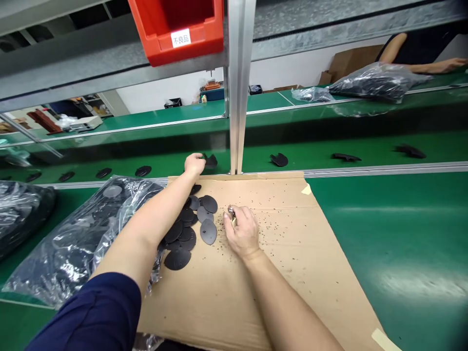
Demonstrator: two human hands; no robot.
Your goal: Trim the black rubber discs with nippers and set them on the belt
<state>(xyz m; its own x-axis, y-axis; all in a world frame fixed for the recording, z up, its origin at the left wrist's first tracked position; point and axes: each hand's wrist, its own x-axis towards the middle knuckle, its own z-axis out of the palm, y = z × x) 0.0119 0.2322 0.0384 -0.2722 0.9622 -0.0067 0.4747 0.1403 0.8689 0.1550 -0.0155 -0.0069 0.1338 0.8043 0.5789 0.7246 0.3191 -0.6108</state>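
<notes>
My left hand (pixel 193 164) reaches forward over the cardboard sheet (pixel 292 234) to the conveyor belt (pixel 314 146), its fingers closed on a black plastic part (pixel 209 160) at the belt's near edge. My right hand (pixel 241 230) rests on the cardboard, clenched around a small metal tool (pixel 231 211) whose tip shows above the fingers. A pile of black oval plastic discs (pixel 190 226) lies on the cardboard just left of my right hand. Tiny black trimmings are scattered over the cardboard.
A clear bag of black parts (pixel 73 234) lies at left, another dark bag (pixel 18 209) at the far left. More black parts (pixel 279 159) ride the belt. An aluminium post (pixel 239 87) stands ahead, a red bin (pixel 179 29) above. Another person's arm (pixel 435 63) rests at far right.
</notes>
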